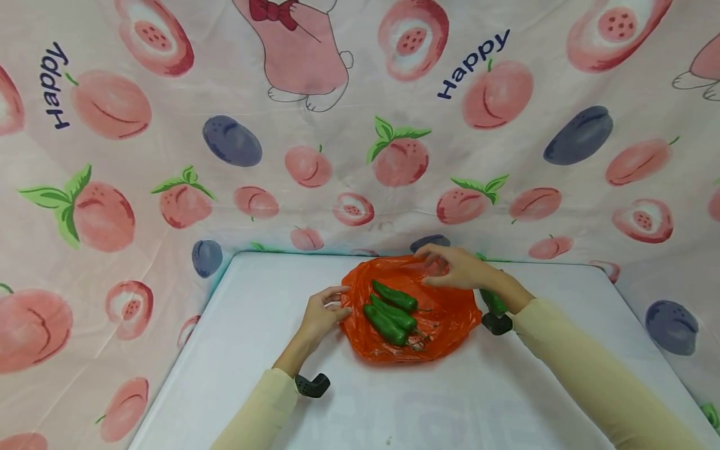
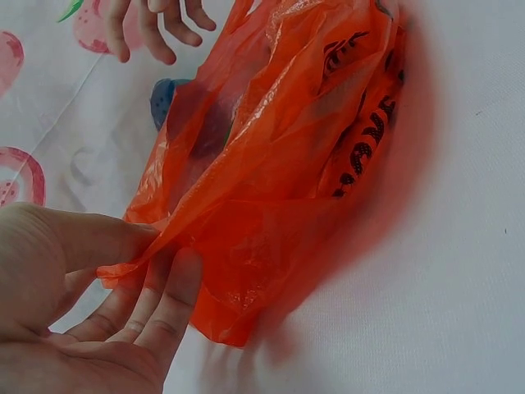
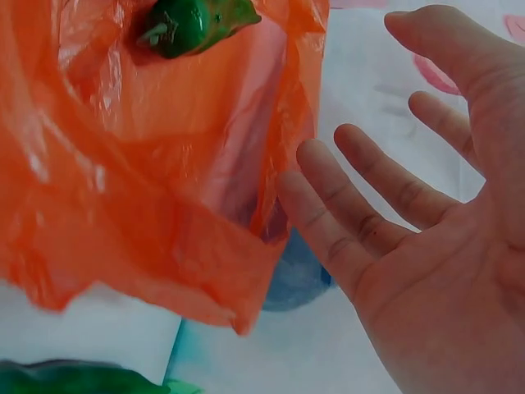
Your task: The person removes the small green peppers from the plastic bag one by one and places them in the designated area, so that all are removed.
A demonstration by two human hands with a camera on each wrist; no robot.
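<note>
An orange plastic bag [image 1: 450, 319] lies spread on the white table, its mouth open. Three green peppers [image 1: 385, 325] rest in it, side by side with their stems toward the lower right. My left hand [image 1: 319, 319] pinches the bag's left edge between thumb and fingers; the left wrist view shows the thin plastic [image 2: 238, 271] there, with dark print on the bag's outside. Over the bag's far right side is my right hand [image 1: 462, 269], fingers spread and holding nothing. In the right wrist view its fingertips [image 3: 312, 156] are right by the bag's edge, with one pepper [image 3: 193, 25] visible inside.
Another green pepper [image 1: 494, 302] lies right of the bag, partly behind my right wrist. The white table [image 1: 270, 275] ends just behind the bag, against a fruit-printed cloth [image 1: 337, 137]. Something green [image 1: 711, 415] shows at the far right edge.
</note>
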